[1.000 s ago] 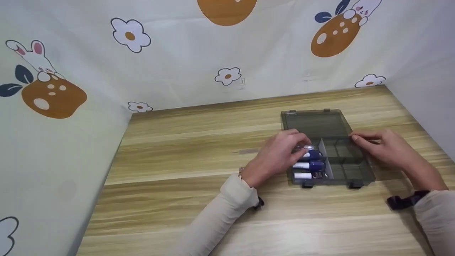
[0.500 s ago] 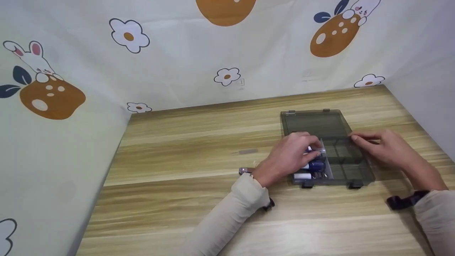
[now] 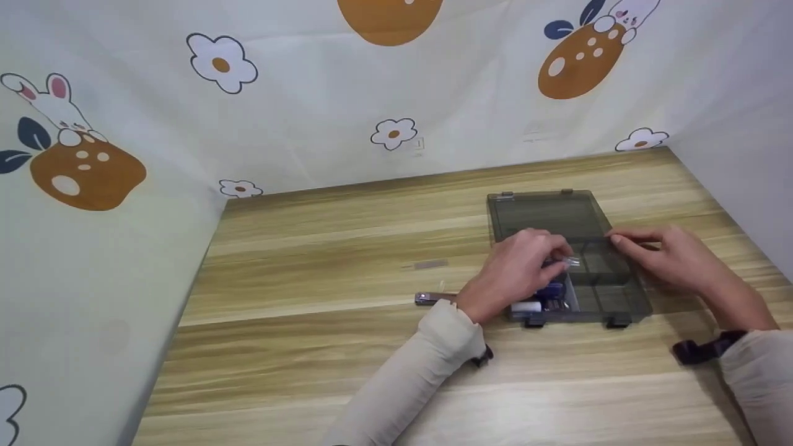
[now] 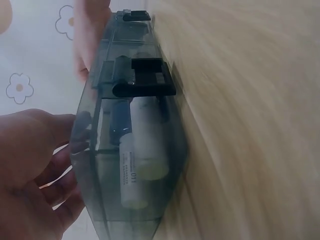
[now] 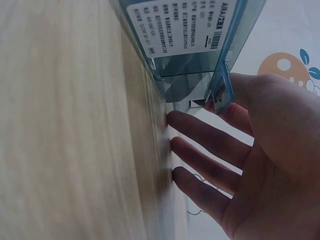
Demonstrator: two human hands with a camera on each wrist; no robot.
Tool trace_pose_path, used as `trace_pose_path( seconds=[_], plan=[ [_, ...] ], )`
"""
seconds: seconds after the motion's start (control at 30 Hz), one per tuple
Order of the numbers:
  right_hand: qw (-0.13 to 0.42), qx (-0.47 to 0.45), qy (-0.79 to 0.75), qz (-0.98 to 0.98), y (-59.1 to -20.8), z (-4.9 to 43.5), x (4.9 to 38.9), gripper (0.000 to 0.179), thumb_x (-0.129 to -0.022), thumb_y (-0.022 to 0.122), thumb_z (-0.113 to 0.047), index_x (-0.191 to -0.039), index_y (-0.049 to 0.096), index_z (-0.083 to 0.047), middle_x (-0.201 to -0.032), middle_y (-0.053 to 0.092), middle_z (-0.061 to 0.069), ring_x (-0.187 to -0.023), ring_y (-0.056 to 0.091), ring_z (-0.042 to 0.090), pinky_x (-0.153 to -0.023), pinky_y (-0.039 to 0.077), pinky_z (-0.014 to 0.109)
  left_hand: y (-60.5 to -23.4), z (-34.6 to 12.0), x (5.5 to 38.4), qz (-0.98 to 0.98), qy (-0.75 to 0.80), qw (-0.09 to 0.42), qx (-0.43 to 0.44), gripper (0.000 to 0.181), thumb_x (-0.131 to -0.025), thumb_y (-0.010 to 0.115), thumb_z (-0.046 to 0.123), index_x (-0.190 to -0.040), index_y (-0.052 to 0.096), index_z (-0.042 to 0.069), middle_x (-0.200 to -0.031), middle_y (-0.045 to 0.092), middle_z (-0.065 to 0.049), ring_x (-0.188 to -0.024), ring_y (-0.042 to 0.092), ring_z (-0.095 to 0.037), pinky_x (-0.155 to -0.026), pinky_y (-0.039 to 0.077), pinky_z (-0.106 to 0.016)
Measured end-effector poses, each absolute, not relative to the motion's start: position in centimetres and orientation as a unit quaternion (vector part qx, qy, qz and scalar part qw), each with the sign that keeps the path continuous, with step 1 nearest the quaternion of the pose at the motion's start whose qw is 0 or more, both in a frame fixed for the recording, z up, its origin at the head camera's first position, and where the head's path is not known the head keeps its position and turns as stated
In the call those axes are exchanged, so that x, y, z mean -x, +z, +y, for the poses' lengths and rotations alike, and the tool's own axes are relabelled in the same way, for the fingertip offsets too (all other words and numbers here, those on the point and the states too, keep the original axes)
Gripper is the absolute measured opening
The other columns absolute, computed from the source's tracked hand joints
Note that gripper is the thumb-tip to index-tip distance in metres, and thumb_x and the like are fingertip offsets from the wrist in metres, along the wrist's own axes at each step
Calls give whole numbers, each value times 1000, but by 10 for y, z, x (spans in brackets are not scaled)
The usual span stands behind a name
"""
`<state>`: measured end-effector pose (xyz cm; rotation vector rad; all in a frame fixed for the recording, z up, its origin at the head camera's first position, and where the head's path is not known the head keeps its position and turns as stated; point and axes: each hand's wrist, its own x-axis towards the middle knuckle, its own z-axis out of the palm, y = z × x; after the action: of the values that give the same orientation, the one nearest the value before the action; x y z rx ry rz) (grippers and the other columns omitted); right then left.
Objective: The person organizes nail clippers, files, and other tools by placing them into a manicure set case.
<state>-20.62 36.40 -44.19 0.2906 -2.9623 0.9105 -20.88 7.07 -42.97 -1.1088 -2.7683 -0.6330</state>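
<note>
A smoky-grey compartment box (image 3: 619,316) lies on the table with its lid (image 3: 551,214) folded back. Small bottles with white caps (image 3: 526,307) and dark blue bodies fill its left section, partly hidden by my left hand (image 3: 520,266). That hand is over the divider, pinching a small clear plastic piece (image 3: 573,262) whose kind I cannot make out. At the far right corner, my right hand (image 3: 681,257) holds the box edge between thumb and forefinger. In the right wrist view, the other fingers (image 5: 210,135) stretch out along the table.
Left of the box lie a nail clipper (image 3: 430,299), partly behind the left wrist, and a thin pale strip (image 3: 430,264). Two dark latches (image 3: 617,323) stick out at the box's front. A patterned curtain (image 3: 297,111) closes off the table's back.
My left hand has moved right from the bottle section to the divider, carrying the clear piece. The nail clipper has come into view beside the wrist. The right hand stays put.
</note>
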Motion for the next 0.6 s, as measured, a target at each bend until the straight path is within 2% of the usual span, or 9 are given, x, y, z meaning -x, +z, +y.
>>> trace_pose_path(
  seconds=[0.07,0.13,0.2,0.3,0.33,0.4,0.43,0.6],
  plan=[
    [14,-93,288,-953,-442,364,206,44,-109,63,-45,-134,77,-12,-133,73,23,-124,68,54,-92,62,31,-431,72,210,-907,-209,47,362,15,-106,72,32,-119,80,30,-111,76,18,-105,68,3,-90,55,-14],
    [14,-93,284,-954,-442,365,206,44,-109,63,-45,-134,77,-12,-133,72,23,-124,68,54,-97,62,53,-432,73,210,-907,-209,48,362,16,-106,71,30,-120,80,30,-112,77,17,-107,68,2,-91,56,-15],
    [14,-98,286,-953,-443,364,206,43,-109,63,-44,-134,77,-12,-133,72,24,-124,68,55,-99,59,61,-433,74,210,-908,-207,50,361,18,-106,71,28,-122,79,30,-114,77,17,-109,69,1,-92,56,-15],
    [13,-98,289,-952,-442,365,206,42,-109,63,-44,-134,78,-12,-133,73,23,-124,68,54,-91,63,30,-434,74,210,-907,-206,52,364,21,-106,71,26,-125,79,28,-117,78,16,-112,70,0,-94,57,-16],
    [13,-98,290,-952,-442,365,206,42,-109,63,-44,-134,78,-12,-133,73,23,-123,68,54,-87,59,19,-434,73,209,-907,-206,53,365,21,-106,71,26,-125,79,28,-118,78,16,-112,70,0,-95,56,-15],
    [13,-98,292,-951,-442,365,206,43,-109,63,-44,-134,78,-12,-133,73,22,-123,69,54,-81,47,4,-435,73,209,-905,-208,54,366,21,-106,72,25,-125,79,27,-119,78,16,-112,70,0,-94,56,-15],
    [12,-98,294,-951,-442,365,206,43,-109,63,-44,-134,77,-12,-133,73,22,-123,68,54,-79,43,0,-435,73,209,-905,-209,54,367,21,-106,72,25,-125,79,27,-119,78,15,-111,70,0,-93,57,-15],
    [21,-105,299,-948,-443,364,206,41,-109,64,-41,-133,78,-11,-131,74,23,-122,69,54,-80,41,-2,-435,72,207,-904,-212,52,367,20,-106,72,24,-123,80,27,-118,77,15,-110,70,0,-92,57,-15]
  ],
)
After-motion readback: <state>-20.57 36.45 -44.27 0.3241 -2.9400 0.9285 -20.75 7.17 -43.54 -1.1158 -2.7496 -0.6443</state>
